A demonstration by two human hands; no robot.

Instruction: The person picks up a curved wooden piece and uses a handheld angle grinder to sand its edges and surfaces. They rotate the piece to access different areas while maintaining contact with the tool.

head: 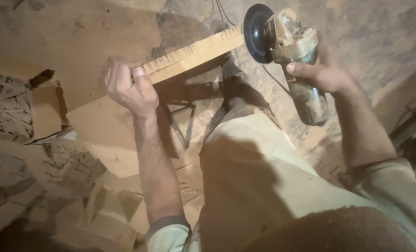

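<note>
I see my left hand [128, 88] closed around the near end of a wooden plank [194, 55], thumb pressed on its pale, notched top face, holding it up at a slant above the dusty floor [380, 42]. My right hand [322, 70] is wrapped tight around the body of a dust-caked angle grinder [287, 46], whose black disc [257, 32] sits right at the plank's far end. Below the plank lie wood offcuts [77, 172] and a dark metal stand [184, 112].

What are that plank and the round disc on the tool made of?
Plank: looks like raw, unfinished wood, pale with visible grain and dark nicks along its edge. Disc: matte black, probably rubber or plastic; hard to tell. The tool body is dust-coated.
</note>
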